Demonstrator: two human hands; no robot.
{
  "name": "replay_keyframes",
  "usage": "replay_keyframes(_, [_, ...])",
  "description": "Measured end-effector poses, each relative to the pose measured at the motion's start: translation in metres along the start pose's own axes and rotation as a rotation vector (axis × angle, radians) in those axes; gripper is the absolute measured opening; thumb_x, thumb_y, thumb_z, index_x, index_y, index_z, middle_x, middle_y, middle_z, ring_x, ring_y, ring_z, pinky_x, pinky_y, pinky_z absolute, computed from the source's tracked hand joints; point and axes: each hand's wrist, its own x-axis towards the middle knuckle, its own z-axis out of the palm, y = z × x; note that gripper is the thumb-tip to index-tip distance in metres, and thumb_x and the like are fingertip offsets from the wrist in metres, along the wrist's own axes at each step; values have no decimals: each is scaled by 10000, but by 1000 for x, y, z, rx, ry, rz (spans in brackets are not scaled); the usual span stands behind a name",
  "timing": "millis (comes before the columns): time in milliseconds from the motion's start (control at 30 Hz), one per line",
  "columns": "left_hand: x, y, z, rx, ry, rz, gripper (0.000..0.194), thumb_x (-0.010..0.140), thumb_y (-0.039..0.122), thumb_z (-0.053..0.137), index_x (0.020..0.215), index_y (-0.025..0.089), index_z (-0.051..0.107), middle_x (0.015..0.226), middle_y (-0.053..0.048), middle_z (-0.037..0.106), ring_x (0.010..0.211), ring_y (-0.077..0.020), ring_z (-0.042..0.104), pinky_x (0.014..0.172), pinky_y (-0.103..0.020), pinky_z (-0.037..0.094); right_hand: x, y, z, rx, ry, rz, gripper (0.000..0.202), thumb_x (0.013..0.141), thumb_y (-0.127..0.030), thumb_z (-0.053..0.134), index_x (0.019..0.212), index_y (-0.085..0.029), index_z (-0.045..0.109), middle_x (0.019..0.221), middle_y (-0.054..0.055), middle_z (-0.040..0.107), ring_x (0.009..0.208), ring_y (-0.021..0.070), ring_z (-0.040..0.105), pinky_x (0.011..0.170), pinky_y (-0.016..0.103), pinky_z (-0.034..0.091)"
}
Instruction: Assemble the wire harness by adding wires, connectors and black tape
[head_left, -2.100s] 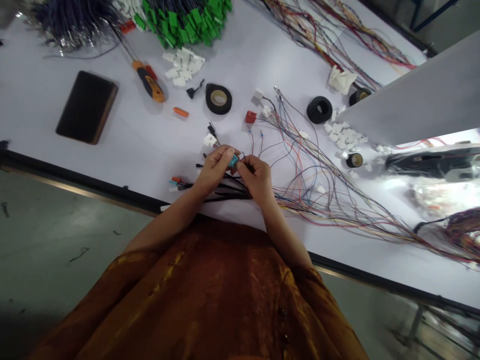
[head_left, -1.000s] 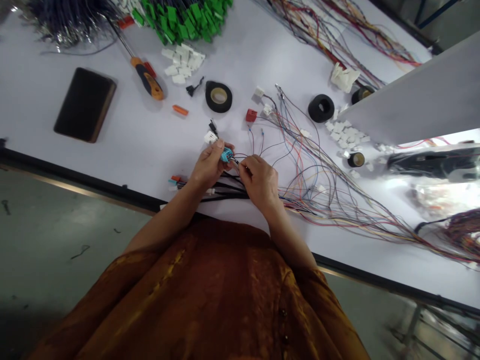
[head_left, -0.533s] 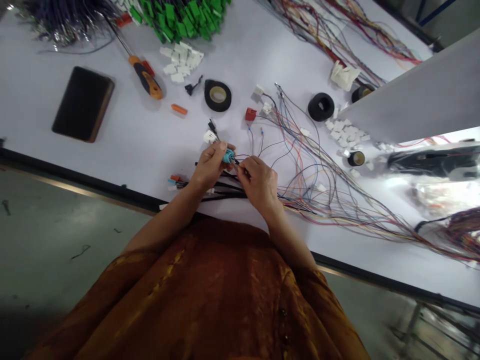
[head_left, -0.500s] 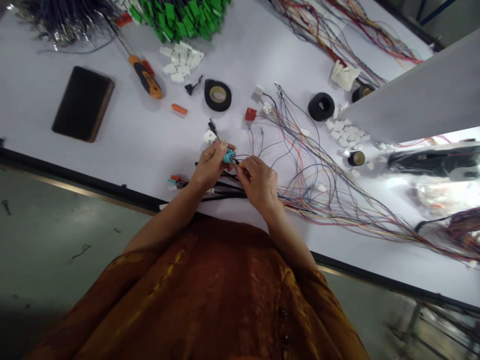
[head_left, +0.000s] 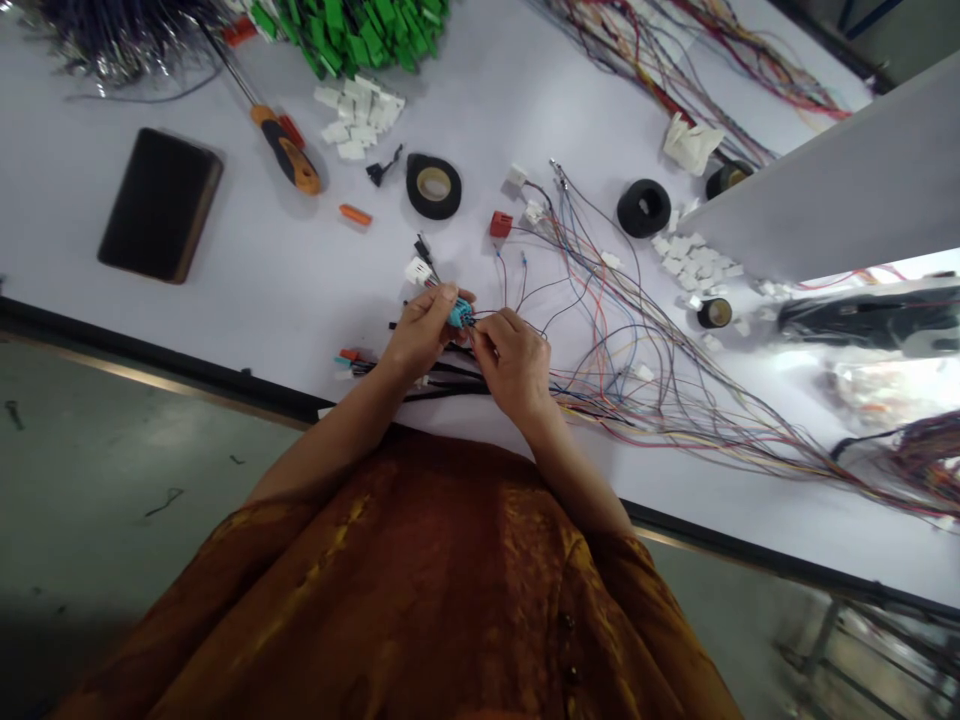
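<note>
Between the thumb and fingers of my left hand (head_left: 424, 328) is a light-blue connector (head_left: 460, 314), its wire side turned to the right. My right hand (head_left: 516, 362) pinches a thin wire right beside that side of the connector; the wire's tip is too small to make out. Just beyond my left fingers lie a white connector (head_left: 418, 270) and a small black connector (head_left: 423, 250). Under both hands runs a bundle of black-sleeved wires (head_left: 450, 378). A red connector (head_left: 501, 224) and two loose wires with blue ends lie ahead of my right hand.
Loose harness wires (head_left: 667, 400) spread to the right. A roll of black tape (head_left: 433, 187), an orange-handled screwdriver (head_left: 289, 155), a dark wallet-like case (head_left: 161, 205), white connectors (head_left: 360, 115) and green connectors (head_left: 360, 35) lie farther back. A grey panel (head_left: 832, 180) rises at right.
My right hand has shifted very slightly left toward the light-blue connector. My left hand keeps its hold on the connector. The whole view has moved a little.
</note>
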Motion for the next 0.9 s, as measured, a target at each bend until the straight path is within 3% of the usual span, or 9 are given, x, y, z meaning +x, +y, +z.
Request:
replay_keyframes(433, [0, -3, -1, 31, 0, 33, 272, 928, 404, 645, 810, 160, 661, 655, 1, 619, 487, -71, 533, 495, -197, 440, 2, 4, 1, 74, -8, 20, 225, 991, -245, 492, 815, -204, 626, 839, 19, 615, 739, 134, 558, 670, 282, 366])
replay_keyframes(567, [0, -3, -1, -7, -15, -30, 279, 950, 392, 612, 808, 158, 667, 655, -7, 618, 484, -71, 535, 486, -193, 448, 0, 3, -2, 150, -15, 33, 226, 993, -268, 496, 825, -212, 635, 844, 22, 626, 761, 140, 573, 697, 278, 400])
replay_keyframes(733, [3, 5, 1, -131, -7, -147, 375, 984, 452, 535, 804, 151, 667, 708, -19, 631, 486, -64, 552, 465, -184, 466, 2, -1, -15, 125, 172, 58, 233, 970, -411, 564, 1071, -217, 641, 1036, 89, 657, 1018, 232, 579, 888, 375, 424])
replay_keyframes(800, [4, 9, 1, -155, -28, -155, 382, 983, 463, 537, 816, 144, 663, 745, -23, 646, 482, -54, 550, 456, -174, 464, 1, -2, -15, 104, 141, 44, 250, 984, -425, 542, 1082, -215, 635, 991, 76, 664, 960, 216, 589, 876, 369, 412])
replay_keyframes(900, [4, 12, -1, -204, -34, -165, 371, 993, 457, 520, 834, 149, 653, 775, -25, 658, 486, -47, 546, 442, -163, 455, -4, -2, -9, 84, 25, 23, 300, 1037, -385, 436, 906, -209, 641, 842, 39, 637, 761, 156, 570, 719, 305, 388])
